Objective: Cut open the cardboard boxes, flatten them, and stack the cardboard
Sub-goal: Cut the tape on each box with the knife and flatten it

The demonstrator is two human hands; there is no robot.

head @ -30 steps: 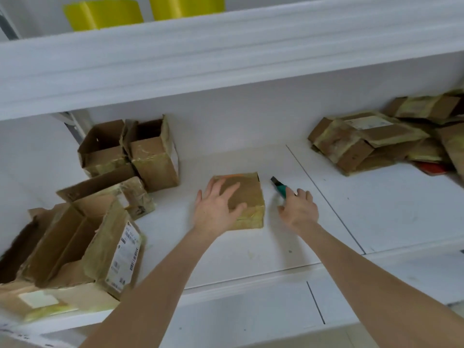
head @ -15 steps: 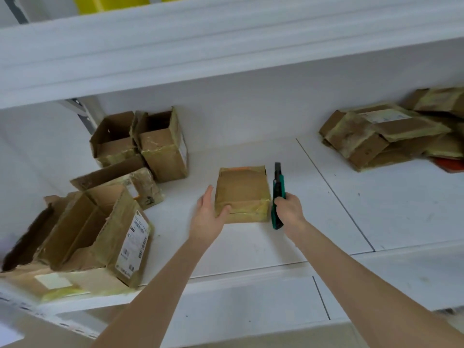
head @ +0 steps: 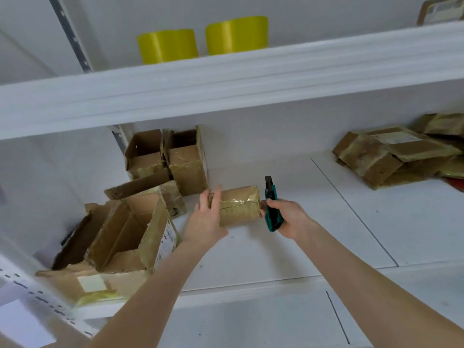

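No brand or writing can be read anywhere. A white shipping label (head: 166,243) on the side of the large open box (head: 125,237) at lower left carries dark print and small symbols, too small to make out. A blank-looking pale label (head: 91,282) sits on the cardboard lying under that box. Another pale label (head: 399,138) tops the stack of flattened cardboard (head: 384,156) at the right edge, and its print is blurred. A labelled box (head: 442,8) shows in the upper right corner, equally illegible.

The small taped box (head: 239,205) is at the centre of the frame on the white shelf (head: 276,247). The left hand (head: 206,222) holds its left end, grip clamped on it with fingers curled over the top. The right hand (head: 288,218) is just right of the box, its grip closed round a green utility knife (head: 271,204) whose dark tip points up the frame. Two yellow rolls (head: 237,35) stand on the upper shelf (head: 226,84).

Half a second earlier the small taped box lay flat with its broad face up and the left hand only cupped its lower left corner. Now the box is turned so that a taped, creased face looks at the camera. The knife stays beside the box's right side. The view has tipped upward, bringing the yellow rolls fully into frame.
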